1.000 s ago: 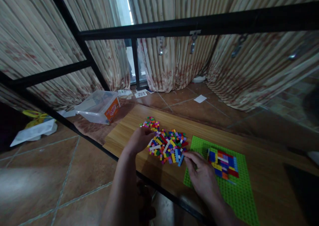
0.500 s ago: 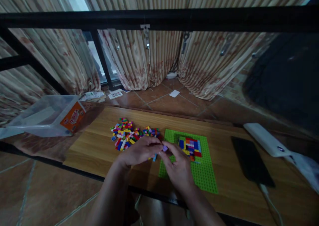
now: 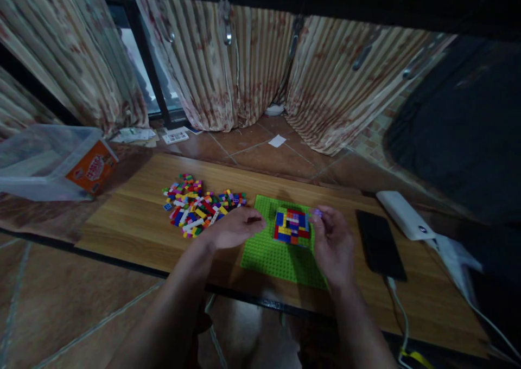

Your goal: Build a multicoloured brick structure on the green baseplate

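A green baseplate [image 3: 272,255] lies on the wooden table [image 3: 134,222], with a block of many-coloured bricks [image 3: 291,226] built on its far part. My right hand [image 3: 334,241] is just right of that block and pinches a small purple brick [image 3: 317,213] in its fingertips, near the block's top right corner. My left hand [image 3: 236,228] rests flat at the plate's left edge with its fingers closed; what it holds cannot be told. A pile of loose coloured bricks [image 3: 195,205] is spread on the table to the left of my left hand.
A black phone [image 3: 378,243] with a cable lies right of the plate, and a white power bank [image 3: 402,215] beyond it. A clear plastic box [image 3: 49,163] with an orange label sits at the far left. Curtains [image 3: 228,65] hang behind; a tiled floor lies below.
My right hand has carried the purple brick from the plate's left side to the right of the built block. My left hand stayed near the plate's left edge. The camera turned right.
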Action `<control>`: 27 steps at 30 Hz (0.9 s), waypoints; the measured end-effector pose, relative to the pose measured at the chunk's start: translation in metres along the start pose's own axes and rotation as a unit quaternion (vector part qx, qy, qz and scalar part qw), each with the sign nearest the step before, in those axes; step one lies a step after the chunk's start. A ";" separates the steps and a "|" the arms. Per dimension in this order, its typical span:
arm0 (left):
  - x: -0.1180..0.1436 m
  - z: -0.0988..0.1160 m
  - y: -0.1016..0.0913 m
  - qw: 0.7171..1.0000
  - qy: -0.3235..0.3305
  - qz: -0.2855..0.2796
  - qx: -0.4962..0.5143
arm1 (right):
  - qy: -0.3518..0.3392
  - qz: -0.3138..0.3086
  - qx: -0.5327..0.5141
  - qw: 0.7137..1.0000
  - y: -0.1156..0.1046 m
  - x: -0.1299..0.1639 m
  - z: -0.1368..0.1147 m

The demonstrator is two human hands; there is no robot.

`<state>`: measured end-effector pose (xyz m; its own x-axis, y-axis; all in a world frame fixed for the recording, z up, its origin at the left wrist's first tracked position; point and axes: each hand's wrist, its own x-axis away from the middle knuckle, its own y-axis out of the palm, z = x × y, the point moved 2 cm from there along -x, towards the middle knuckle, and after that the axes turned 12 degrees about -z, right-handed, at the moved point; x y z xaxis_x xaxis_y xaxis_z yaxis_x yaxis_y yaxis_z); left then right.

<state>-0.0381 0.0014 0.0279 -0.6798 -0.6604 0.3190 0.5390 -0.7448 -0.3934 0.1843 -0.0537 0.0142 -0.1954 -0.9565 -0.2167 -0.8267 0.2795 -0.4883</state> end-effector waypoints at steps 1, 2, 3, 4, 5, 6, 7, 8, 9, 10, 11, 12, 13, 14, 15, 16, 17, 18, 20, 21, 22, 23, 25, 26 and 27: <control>-0.002 0.002 0.002 1.000 0.002 -0.004 0.003 | 0.008 0.006 -0.002 1.000 -0.007 -0.001 0.005; -0.003 0.003 0.004 1.000 0.004 -0.008 0.006 | 0.017 0.006 0.000 1.000 -0.012 -0.002 0.010; -0.005 0.004 0.005 1.000 0.006 -0.009 0.008 | 0.027 -0.002 0.008 1.000 -0.016 -0.002 0.013; -0.006 0.005 0.006 1.000 0.008 -0.008 0.009 | 0.031 -0.017 0.019 0.999 -0.018 -0.002 0.016; -0.007 0.006 0.007 1.000 0.009 -0.006 0.006 | 0.028 -0.038 0.035 0.998 -0.017 -0.001 0.017; -0.009 0.006 0.007 1.000 0.011 -0.004 0.002 | 0.017 -0.061 0.053 0.997 -0.015 0.001 0.018; -0.010 0.007 0.008 1.000 0.012 -0.003 -0.005 | -0.001 -0.084 0.070 0.994 -0.012 0.002 0.018; -0.010 0.008 0.008 1.000 0.011 -0.003 -0.011 | -0.022 -0.105 0.085 0.991 -0.008 0.005 0.017; -0.011 0.008 0.009 1.000 0.010 -0.004 -0.017 | -0.040 -0.123 0.097 0.987 -0.003 0.007 0.016; -0.012 0.009 0.009 1.000 0.009 -0.005 -0.022 | -0.053 -0.137 0.108 0.983 0.002 0.009 0.015; -0.012 0.010 0.010 1.000 0.007 -0.006 -0.025 | -0.058 -0.145 0.115 0.981 0.006 0.010 0.014; -0.012 0.011 0.010 1.000 0.005 -0.007 -0.028 | -0.059 -0.147 0.120 0.980 0.010 0.012 0.014; -0.012 0.012 0.011 1.000 0.004 -0.007 -0.030 | -0.056 -0.145 0.123 0.980 0.012 0.013 0.013; -0.012 0.012 0.011 0.999 0.004 -0.007 -0.032 | -0.051 -0.139 0.126 0.981 0.014 0.013 0.013; -0.012 0.012 0.011 0.999 0.004 -0.007 -0.035 | -0.043 -0.132 0.128 0.982 0.015 0.013 0.013; -0.012 0.012 0.011 0.999 0.004 -0.008 -0.040 | -0.034 -0.124 0.128 0.983 0.015 0.014 0.013; -0.012 0.012 0.011 0.999 0.005 -0.010 -0.045 | -0.025 -0.119 0.126 0.985 0.014 0.013 0.013; -0.012 0.012 0.011 0.999 0.005 -0.012 -0.050 | -0.015 -0.116 0.123 0.986 0.014 0.013 0.013; -0.012 0.010 0.010 0.998 0.006 -0.014 -0.058 | 0.000 -0.113 0.114 0.987 0.013 0.013 0.014; -0.012 0.010 0.010 0.998 0.006 -0.014 -0.059 | 0.004 -0.113 0.107 0.988 0.013 0.013 0.014; -0.012 0.009 0.010 0.998 0.005 -0.013 -0.059 | 0.005 -0.112 0.100 0.989 0.014 0.013 0.014; -0.012 0.009 0.010 0.998 0.004 -0.014 -0.059 | 0.003 -0.111 0.092 0.990 0.014 0.013 0.014; -0.012 0.008 0.010 0.998 0.003 -0.017 -0.061 | -0.001 -0.105 0.076 0.992 0.015 0.013 0.015; -0.012 0.008 0.010 0.998 0.004 -0.019 -0.063 | -0.003 -0.102 0.069 0.992 0.016 0.013 0.015; -0.011 0.009 0.011 0.998 0.005 -0.020 -0.065 | -0.003 -0.099 0.065 0.993 0.017 0.012 0.016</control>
<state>-0.0205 0.0002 0.0276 -0.7039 -0.6296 0.3289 0.4436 -0.7512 -0.4888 0.1765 -0.0597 -0.0100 -0.0322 -0.9934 -0.1097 -0.7740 0.0942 -0.6261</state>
